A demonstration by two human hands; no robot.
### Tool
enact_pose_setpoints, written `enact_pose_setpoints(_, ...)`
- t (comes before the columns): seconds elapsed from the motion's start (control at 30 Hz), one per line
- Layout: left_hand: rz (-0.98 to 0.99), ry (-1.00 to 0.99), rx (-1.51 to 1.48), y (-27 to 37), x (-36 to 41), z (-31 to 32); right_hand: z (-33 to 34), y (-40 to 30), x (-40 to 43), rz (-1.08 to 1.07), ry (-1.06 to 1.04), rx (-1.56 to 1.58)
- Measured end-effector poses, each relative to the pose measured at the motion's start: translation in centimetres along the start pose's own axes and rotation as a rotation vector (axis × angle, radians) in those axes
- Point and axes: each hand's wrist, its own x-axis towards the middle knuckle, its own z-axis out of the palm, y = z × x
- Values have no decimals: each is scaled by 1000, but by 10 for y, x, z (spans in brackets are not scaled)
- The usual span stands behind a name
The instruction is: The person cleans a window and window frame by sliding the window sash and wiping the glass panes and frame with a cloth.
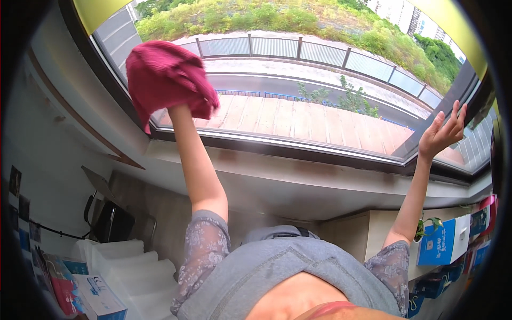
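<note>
A dark red cloth point(168, 80) covers my left hand, so its fingers are hidden; only the wrist shows below the cloth. The cloth is raised in front of the left part of the window pane point(272, 116), overlapping the dark window frame point(108, 84). Its edges look slightly blurred. My right hand point(442, 132) is lifted at the right, holding nothing, with its fingers apart. It overlaps the upright of the frame near the pane's lower right corner; whether it touches there, I cannot tell.
Below the window runs a pale sill point(256, 162). At the right, a light cabinet point(348, 232) bears a potted plant point(420, 232) and a blue and white box point(440, 242) with writing. A black chair point(114, 222) and a white box point(98, 298) are at lower left.
</note>
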Motion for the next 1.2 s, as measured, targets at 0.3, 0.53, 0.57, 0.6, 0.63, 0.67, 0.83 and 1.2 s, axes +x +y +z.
enact_pose_setpoints(0.3, 614, -368, -341, 217, -102, 36, 31, -5, -25, 64, 38, 75)
enact_pose_setpoints(0.53, 714, -884, -1203, 228, -88, 43, 24, -1, -16, -21, 36, 15)
enact_pose_setpoints(0.57, 1266, -389, -446, 211, -44, 15, 22, 10, -22, -30, 28, -14)
enact_pose_setpoints(0.6, 822, -480, -400, 194, -19, -5, 21, 11, -23, -29, 37, -3)
enact_pose_setpoints(0.63, 925, 43, -105, 157, 4, -14, 21, 7, -22, -30, 54, 21)
enact_pose_setpoints(0.67, 775, 274, -34, 132, 26, -24, 24, 6, -24, -26, 60, 15)
enact_pose_setpoints(0.83, -104, 307, 79, -9, 32, -27, 28, 9, -28, -6, 66, 52)
enact_pose_setpoints(1.2, -62, -161, 259, -41, -95, 3, 40, -11, -28, 51, 161, 82)
